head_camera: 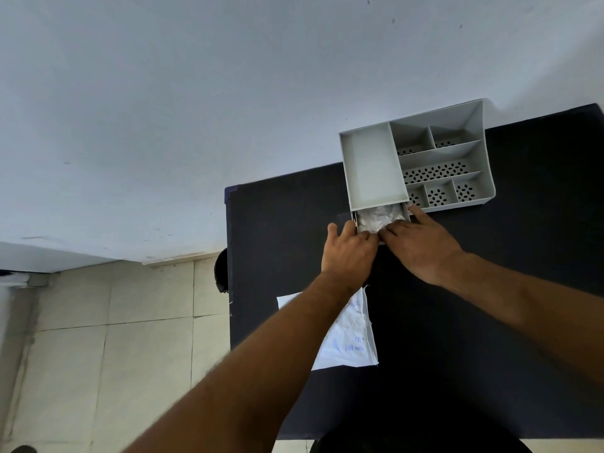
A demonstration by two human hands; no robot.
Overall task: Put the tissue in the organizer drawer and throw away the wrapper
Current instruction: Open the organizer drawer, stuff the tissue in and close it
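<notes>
A grey plastic organizer (470, 132) with several compartments stands at the far edge of the black table (490, 322). Its drawer (408, 213) is pulled partly out at the front left, and white tissue (379, 218) lies inside it. My left hand (348, 256) rests at the drawer's front left corner, fingers on its edge. My right hand (420, 243) lies over the drawer's front, fingertips touching the tissue and one finger along the drawer's right side. The white wrapper (353, 338) with blue print lies flat on the table, partly under my left forearm.
The table's left edge (228, 273) drops to a tiled floor (114, 322). A pale wall (196, 109) stands behind the organizer. A dark round object (222, 269) sticks out beside the table's left edge.
</notes>
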